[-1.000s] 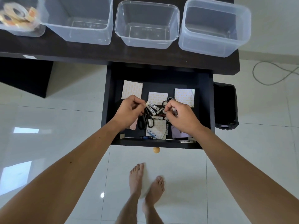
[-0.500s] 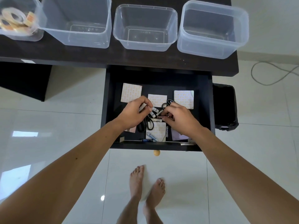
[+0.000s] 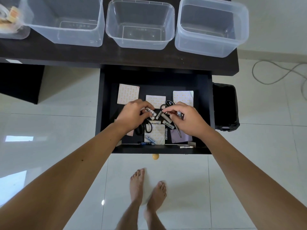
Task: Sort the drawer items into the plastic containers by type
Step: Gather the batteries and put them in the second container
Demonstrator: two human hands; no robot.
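Head view: both hands are working mid-drawer (image 3: 203,113). Left hand (image 3: 132,114) is curling round white batteries (image 3: 150,112); right hand (image 3: 187,119) is pinching a copper battery (image 3: 170,113), lying crosswise. Empty containers (image 3: 140,24) are standing beyond, on the desk.

drawer (image 3: 201,103) open above, desk edge (image 3: 149,61) overhanging rear, three containers (image 3: 140,40) behind

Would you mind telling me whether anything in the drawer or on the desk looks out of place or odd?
Nothing looks spilled or damaged. The drawer is simply a jumble: batteries, scissors and patterned note pads lie mixed and overlapping. Both the left hand and the right hand hold batteries. Three clear containers on the desk hold nothing yet.
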